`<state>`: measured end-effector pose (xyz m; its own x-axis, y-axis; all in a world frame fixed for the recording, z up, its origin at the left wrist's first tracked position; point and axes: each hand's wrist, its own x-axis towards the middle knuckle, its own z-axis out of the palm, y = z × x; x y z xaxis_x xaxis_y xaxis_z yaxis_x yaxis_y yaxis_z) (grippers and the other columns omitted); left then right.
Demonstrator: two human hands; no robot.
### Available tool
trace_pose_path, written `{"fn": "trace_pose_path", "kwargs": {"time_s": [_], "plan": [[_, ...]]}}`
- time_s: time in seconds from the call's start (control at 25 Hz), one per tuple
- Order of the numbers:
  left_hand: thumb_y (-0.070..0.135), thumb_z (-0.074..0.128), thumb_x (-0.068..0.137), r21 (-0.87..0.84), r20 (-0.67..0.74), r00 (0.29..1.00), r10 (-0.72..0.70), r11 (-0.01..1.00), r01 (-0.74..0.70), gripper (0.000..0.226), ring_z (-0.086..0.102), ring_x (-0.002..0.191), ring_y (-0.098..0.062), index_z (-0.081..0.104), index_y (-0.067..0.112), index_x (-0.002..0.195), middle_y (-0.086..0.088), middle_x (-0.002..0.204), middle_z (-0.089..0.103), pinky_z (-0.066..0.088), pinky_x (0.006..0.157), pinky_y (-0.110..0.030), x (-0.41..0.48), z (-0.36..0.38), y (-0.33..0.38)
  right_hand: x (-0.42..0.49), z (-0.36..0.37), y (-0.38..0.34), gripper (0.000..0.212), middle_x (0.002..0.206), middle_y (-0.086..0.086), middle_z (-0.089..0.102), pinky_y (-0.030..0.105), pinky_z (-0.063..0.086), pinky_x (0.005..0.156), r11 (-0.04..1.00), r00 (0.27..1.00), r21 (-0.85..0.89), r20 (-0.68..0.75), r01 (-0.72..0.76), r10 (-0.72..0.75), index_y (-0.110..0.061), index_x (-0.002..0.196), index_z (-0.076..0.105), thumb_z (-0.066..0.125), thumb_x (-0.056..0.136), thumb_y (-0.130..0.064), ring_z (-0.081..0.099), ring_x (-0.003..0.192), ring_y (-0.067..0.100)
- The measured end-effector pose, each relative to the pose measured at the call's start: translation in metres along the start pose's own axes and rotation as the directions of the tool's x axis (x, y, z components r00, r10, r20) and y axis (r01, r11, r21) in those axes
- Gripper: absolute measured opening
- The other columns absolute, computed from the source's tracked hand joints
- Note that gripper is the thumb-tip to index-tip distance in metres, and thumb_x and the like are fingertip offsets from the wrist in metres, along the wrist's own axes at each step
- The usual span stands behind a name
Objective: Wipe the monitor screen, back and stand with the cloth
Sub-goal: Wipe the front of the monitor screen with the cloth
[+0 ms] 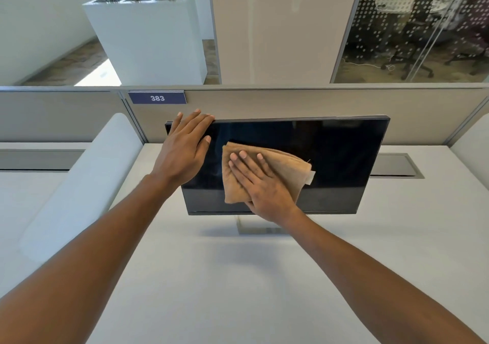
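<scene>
While the left hand (185, 153), grip wide and flat, is steadying the black flat-panel monitor (349, 195) on the white table (238, 277), the right hand (264, 187), grip flat, is pressing the folded tan cloth (288, 169) against its screen (330, 148), probably calling for rightward strokes next.

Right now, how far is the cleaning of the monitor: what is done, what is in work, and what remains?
Done: nothing shows as finished; the screen gives no clear wiped mark.
In hand: the right hand presses the folded tan cloth flat on the screen's left-centre, while the left hand steadies the top left corner.
Left: likely the rest of the screen, the back, which is hidden, and the stand.
</scene>
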<state>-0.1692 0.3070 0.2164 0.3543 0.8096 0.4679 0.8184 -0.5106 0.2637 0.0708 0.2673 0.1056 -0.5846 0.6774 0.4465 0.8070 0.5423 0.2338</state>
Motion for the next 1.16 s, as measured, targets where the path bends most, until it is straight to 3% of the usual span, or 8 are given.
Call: {"fn": "trace_pose_path", "kwargs": {"time_s": [0.24,0.4,0.56,0.68,0.84,0.96,1.08,1.16], "plan": [[0.027,0.036,0.110,-0.004,0.009,1.000,-0.003,1.000,0.003,0.050,0.026,0.158,-0.021,0.043,0.016,0.158,-0.005,0.163,0.044,0.003,0.132,-0.041,-0.002,-0.003,-0.002,-0.032,0.039,-0.019,0.073,0.176,0.005,-0.006,0.045,0.002,0.132,0.960,0.964,-0.125,0.122,0.250,-0.235,-0.011,0.167,-0.003,0.038,0.109,-0.028,-0.005,0.162,0.025],[0.026,0.038,0.111,-0.012,-0.002,1.000,0.005,1.000,-0.005,0.048,0.026,0.158,-0.021,0.044,0.016,0.157,-0.005,0.162,0.045,0.001,0.132,-0.039,-0.004,-0.003,-0.002,-0.038,0.041,-0.003,0.074,0.176,0.003,-0.008,0.045,-0.008,0.131,0.918,0.938,-0.206,0.140,0.340,-0.316,-0.012,0.167,-0.003,0.040,0.108,-0.024,-0.006,0.162,0.025],[0.021,0.042,0.111,-0.026,-0.015,1.000,0.016,1.000,-0.016,0.047,0.026,0.158,-0.021,0.045,0.015,0.157,-0.004,0.160,0.047,-0.003,0.131,-0.032,-0.002,-0.004,-0.003,-0.049,0.022,0.030,0.069,0.176,0.002,0.002,0.047,-0.001,0.131,0.986,0.990,-0.088,-0.007,0.142,-0.143,-0.013,0.167,0.009,0.041,0.107,-0.017,0.001,0.163,0.024],[0.019,0.042,0.110,-0.039,-0.023,1.000,0.018,0.999,-0.019,0.047,0.028,0.157,-0.021,0.046,0.014,0.156,-0.005,0.159,0.049,0.000,0.132,-0.036,-0.002,-0.003,-0.002,-0.062,0.005,0.063,0.066,0.175,0.006,0.013,0.050,0.004,0.131,1.000,0.992,-0.012,-0.130,-0.004,0.003,-0.009,0.165,0.020,0.048,0.107,-0.020,0.010,0.162,0.027],[0.020,0.043,0.110,-0.052,-0.009,1.000,0.013,0.999,-0.013,0.048,0.027,0.158,-0.021,0.045,0.014,0.157,-0.006,0.161,0.047,0.002,0.132,-0.043,-0.001,-0.004,-0.002,-0.085,-0.012,0.102,0.061,0.170,0.014,0.028,0.054,0.007,0.130,0.955,0.902,0.043,-0.319,-0.294,0.292,-0.004,0.162,0.029,0.049,0.106,-0.021,0.022,0.159,0.035],[0.018,0.044,0.110,-0.052,-0.009,1.000,0.013,0.999,-0.014,0.047,0.027,0.158,-0.021,0.045,0.013,0.157,-0.006,0.160,0.047,0.002,0.132,-0.044,-0.002,-0.002,-0.002,-0.102,-0.023,0.122,0.073,0.171,0.018,0.021,0.059,0.009,0.129,0.865,0.793,0.109,-0.357,-0.489,0.494,-0.001,0.163,0.024,0.058,0.099,-0.012,0.012,0.161,0.035],[0.017,0.043,0.110,-0.054,-0.014,1.000,0.010,0.998,-0.010,0.047,0.028,0.157,-0.022,0.046,0.013,0.156,-0.006,0.159,0.048,0.004,0.132,-0.047,-0.002,-0.002,-0.005,-0.093,-0.026,0.117,0.077,0.171,0.020,0.018,0.062,0.007,0.129,0.821,0.745,0.180,-0.350,-0.541,0.568,0.000,0.163,0.023,0.061,0.098,-0.017,0.008,0.161,0.038],[0.017,0.043,0.110,-0.056,-0.011,1.000,0.009,0.998,-0.009,0.047,0.028,0.157,-0.022,0.046,0.013,0.156,-0.006,0.159,0.048,0.005,0.132,-0.048,-0.002,-0.002,-0.007,-0.080,-0.024,0.105,0.076,0.171,0.020,0.017,0.063,0.006,0.128,0.824,0.753,0.204,-0.337,-0.528,0.566,0.001,0.163,0.022,0.059,0.100,-0.022,0.008,0.160,0.040]]}}
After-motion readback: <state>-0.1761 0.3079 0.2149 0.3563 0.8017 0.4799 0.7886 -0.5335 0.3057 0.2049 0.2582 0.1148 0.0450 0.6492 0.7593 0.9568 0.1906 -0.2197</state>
